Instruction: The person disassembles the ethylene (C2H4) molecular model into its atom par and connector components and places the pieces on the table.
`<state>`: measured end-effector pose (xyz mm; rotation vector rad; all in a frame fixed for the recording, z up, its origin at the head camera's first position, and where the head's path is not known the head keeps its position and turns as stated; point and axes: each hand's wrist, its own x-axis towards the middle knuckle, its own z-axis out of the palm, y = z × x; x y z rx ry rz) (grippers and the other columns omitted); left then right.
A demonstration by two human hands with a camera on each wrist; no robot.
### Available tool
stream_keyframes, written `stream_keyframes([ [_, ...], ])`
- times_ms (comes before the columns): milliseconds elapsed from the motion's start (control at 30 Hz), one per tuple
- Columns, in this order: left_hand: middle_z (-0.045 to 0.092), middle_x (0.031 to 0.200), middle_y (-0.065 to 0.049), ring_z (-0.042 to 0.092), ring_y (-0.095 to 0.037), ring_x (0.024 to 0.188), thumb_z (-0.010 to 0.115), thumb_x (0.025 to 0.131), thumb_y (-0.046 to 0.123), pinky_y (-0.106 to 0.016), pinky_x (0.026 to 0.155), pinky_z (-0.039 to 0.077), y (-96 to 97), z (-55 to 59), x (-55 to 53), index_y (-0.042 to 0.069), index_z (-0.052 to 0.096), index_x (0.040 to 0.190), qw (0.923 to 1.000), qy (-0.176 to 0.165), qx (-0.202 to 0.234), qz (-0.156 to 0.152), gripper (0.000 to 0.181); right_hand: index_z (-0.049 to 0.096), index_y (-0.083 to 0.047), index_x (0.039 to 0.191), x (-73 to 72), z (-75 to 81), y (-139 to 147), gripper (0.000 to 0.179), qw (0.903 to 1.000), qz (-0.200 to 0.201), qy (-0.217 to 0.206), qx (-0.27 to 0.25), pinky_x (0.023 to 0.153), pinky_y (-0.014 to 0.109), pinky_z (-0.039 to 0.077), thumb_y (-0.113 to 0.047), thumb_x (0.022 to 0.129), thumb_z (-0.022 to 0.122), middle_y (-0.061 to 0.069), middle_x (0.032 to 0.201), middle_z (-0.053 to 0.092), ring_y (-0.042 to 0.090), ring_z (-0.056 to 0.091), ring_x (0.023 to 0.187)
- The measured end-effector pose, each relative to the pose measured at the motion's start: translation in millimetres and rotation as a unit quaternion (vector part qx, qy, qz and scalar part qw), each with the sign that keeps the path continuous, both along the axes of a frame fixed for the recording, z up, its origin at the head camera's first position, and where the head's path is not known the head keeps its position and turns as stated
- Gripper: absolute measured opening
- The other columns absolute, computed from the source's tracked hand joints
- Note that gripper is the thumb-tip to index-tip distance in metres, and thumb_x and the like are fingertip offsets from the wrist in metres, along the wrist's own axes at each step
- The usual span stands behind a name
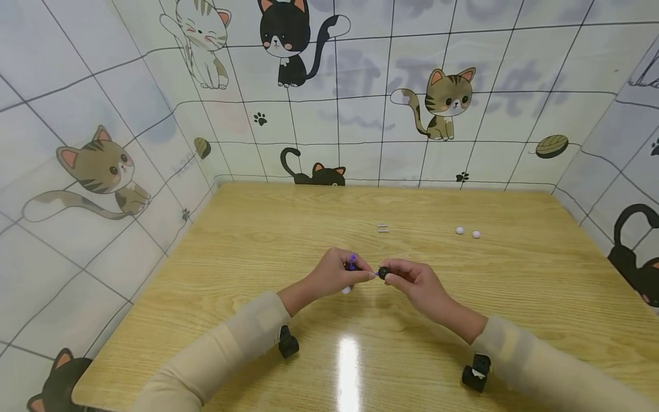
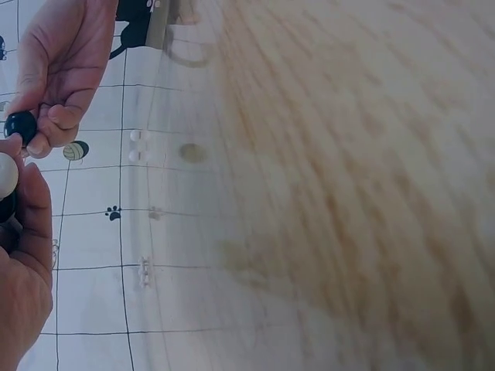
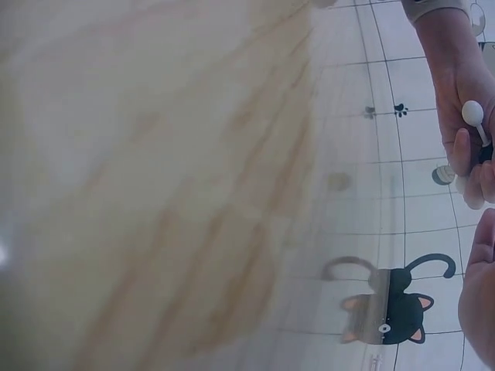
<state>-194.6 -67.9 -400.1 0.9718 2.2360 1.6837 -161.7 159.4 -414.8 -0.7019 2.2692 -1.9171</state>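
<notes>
Over the middle of the table my two hands meet almost fingertip to fingertip. My right hand (image 1: 419,289) pinches a glossy black ball (image 1: 383,272), which shows clearly in the left wrist view too. Touching that ball is a short purple stick, its end between the fingertips of my left hand (image 1: 334,273). The same left hand holds a small ball-and-stick model: a purple piece (image 1: 352,262) rises above the fingers, and a white ball (image 3: 472,114) on a white stick (image 3: 483,135) juts out beneath. Fingers hide most of the model's dark part.
Two short white sticks (image 1: 383,228) lie beyond my hands on the wooden table (image 1: 288,229). Farther right are two white balls, one (image 1: 460,230) beside the other (image 1: 476,234). A cat-patterned wall covering (image 1: 360,126) encloses the back and sides.
</notes>
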Motion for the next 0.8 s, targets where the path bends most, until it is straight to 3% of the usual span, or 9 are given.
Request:
stream_keyframes([
  [267,0.063,0.070,-0.027,0.049,-0.010,0.044,0.071,0.090,0.012,-0.022,0.043,0.041,0.2,-2.0,0.0,0.002,0.075,0.087,0.9999,-0.007,-0.008,-0.004,0.011,0.059,0.014,0.119,3.1,0.2,0.4,0.029,0.9998,-0.006,-0.016,0.005,0.086,0.039,0.053,-0.005,0.098,0.058,0.022,0.111,0.064,0.024,0.065,0.100],
  [567,0.062,0.070,-0.027,0.049,-0.011,0.045,0.072,0.090,0.014,-0.023,0.043,0.042,0.1,0.3,-0.5,0.002,0.075,0.088,0.9999,-0.008,-0.014,-0.001,0.013,0.057,0.016,0.121,2.7,3.1,3.7,0.030,0.9999,-0.001,-0.010,0.004,0.086,0.036,0.053,-0.004,0.099,0.056,0.024,0.113,0.063,0.023,0.065,0.097],
  [800,0.067,0.075,-0.018,0.050,-0.013,0.045,0.073,0.089,0.010,-0.023,0.045,0.042,-19.9,-1.0,-0.7,0.000,0.075,0.086,0.9973,-0.054,-0.002,0.050,0.011,0.054,0.017,0.125,-2.9,11.2,33.2,0.035,0.9963,-0.080,-0.024,-0.018,0.085,0.019,0.050,-0.007,0.099,0.056,-0.004,0.106,0.067,0.012,0.065,0.094],
])
